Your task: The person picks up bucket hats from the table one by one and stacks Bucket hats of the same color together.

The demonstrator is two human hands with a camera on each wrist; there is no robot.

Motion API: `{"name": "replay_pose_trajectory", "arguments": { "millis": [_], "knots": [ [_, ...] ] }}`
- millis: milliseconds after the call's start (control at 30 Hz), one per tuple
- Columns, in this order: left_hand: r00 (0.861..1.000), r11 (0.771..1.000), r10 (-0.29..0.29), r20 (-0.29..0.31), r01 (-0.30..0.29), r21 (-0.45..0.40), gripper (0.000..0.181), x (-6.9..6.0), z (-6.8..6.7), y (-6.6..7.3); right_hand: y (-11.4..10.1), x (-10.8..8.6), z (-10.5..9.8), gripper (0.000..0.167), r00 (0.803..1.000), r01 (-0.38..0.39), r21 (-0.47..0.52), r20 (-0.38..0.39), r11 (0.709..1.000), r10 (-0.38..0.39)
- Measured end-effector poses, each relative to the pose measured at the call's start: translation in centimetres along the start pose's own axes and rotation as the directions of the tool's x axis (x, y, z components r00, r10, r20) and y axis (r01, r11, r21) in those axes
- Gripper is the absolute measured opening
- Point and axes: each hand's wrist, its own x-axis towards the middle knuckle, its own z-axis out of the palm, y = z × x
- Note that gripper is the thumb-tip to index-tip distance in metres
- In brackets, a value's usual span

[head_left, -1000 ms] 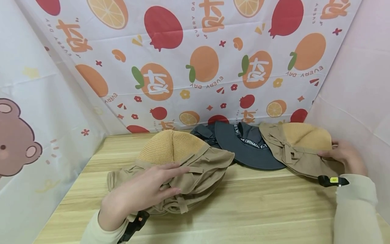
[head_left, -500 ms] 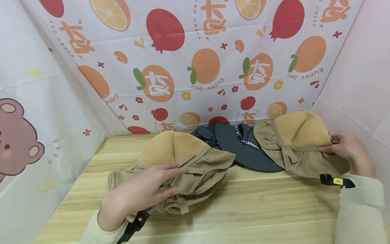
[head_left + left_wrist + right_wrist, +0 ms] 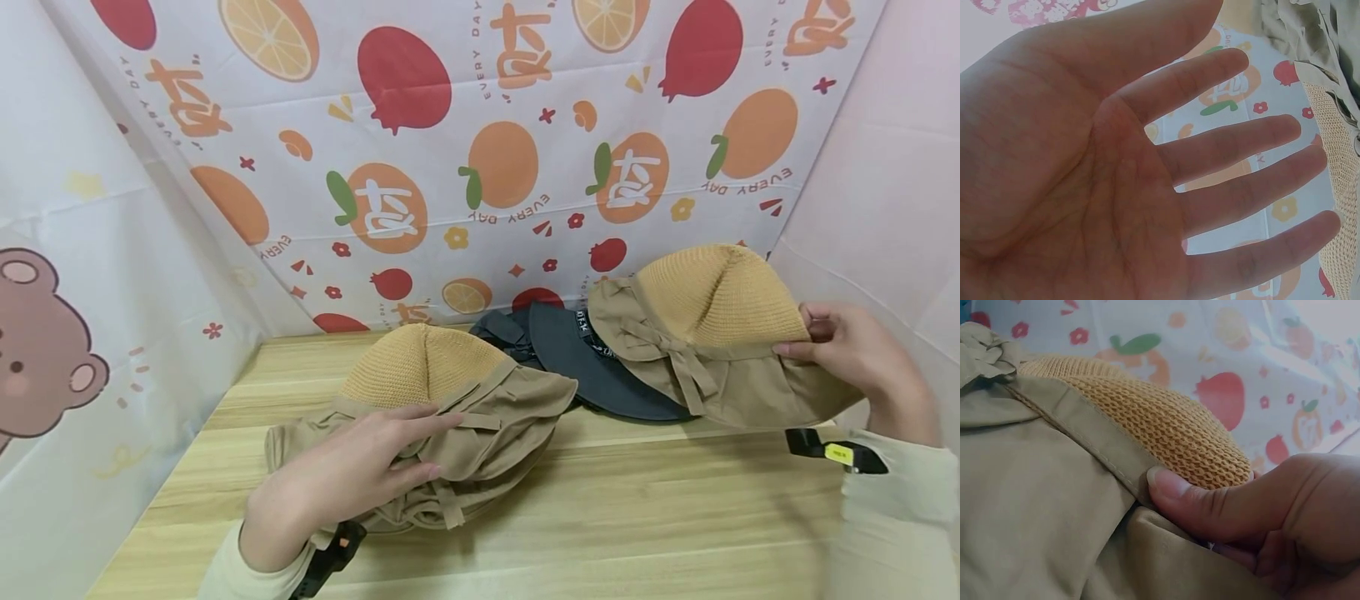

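In the head view my right hand [image 3: 862, 354] pinches the right side of a tan hat with a straw-coloured knit crown [image 3: 716, 292], raised and tilted above the table. The right wrist view shows the thumb of that hand [image 3: 1241, 512] on the band where the knit crown [image 3: 1160, 425] meets the tan brim [image 3: 1035, 487]. My left hand [image 3: 345, 475] lies with fingers extended on the brim of a similar hat [image 3: 427, 362] at the left. The left wrist view shows the palm and spread fingers of my left hand [image 3: 1147, 175].
Dark hats [image 3: 585, 367] lie at the back of the wooden table [image 3: 622, 517], partly covered by the right tan hat. A fruit-print cloth [image 3: 517, 167] hangs behind, with pale cloths on both sides.
My right hand has raised the right tan hat and moved it leftward, over more of the dark hat. The left hand has stayed in place on its hat.
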Motion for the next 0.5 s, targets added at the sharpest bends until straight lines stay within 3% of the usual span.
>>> {"name": "replay_pose_trajectory", "arguments": {
  "millis": [500],
  "knots": [
    [1.000,1.000,-0.019,-0.025,0.018,-0.013,0.053,0.1,0.3,0.0,-2.5,-1.3,-0.9,0.032,0.997,-0.044,0.012,-0.068,0.999,0.045]
  ]
}}
